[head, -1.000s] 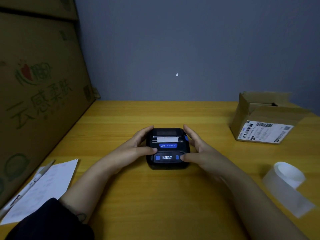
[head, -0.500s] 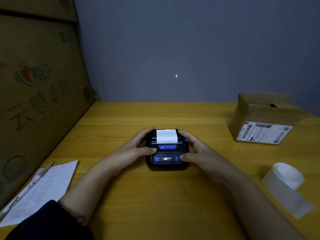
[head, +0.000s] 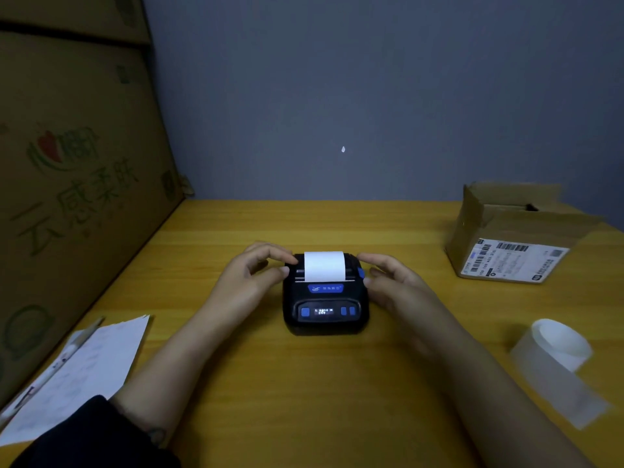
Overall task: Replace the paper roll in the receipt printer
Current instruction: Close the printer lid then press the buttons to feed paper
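Seeing small black receipt printer (head: 325, 298) sitting on yellow wooden counter (head: 304, 383), white paper strip (head: 324, 266) sticking up from it. Left hand (head: 251, 278) and right hand (head: 393, 282) flanking printer, both loosely spread, gripping nothing.

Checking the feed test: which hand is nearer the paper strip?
Left. Left hand has fingertips at the paper strip, by its left edge; right hand hovers off the printer's right side.

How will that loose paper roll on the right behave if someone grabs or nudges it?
The paper roll is a thin, wide-open loop, so it probably squashes under a firm pinch. It looks very light and may skid across the table rather than resist. Its trailing strip lies flat toward the table's near edge, which likely keeps it from rolling far.
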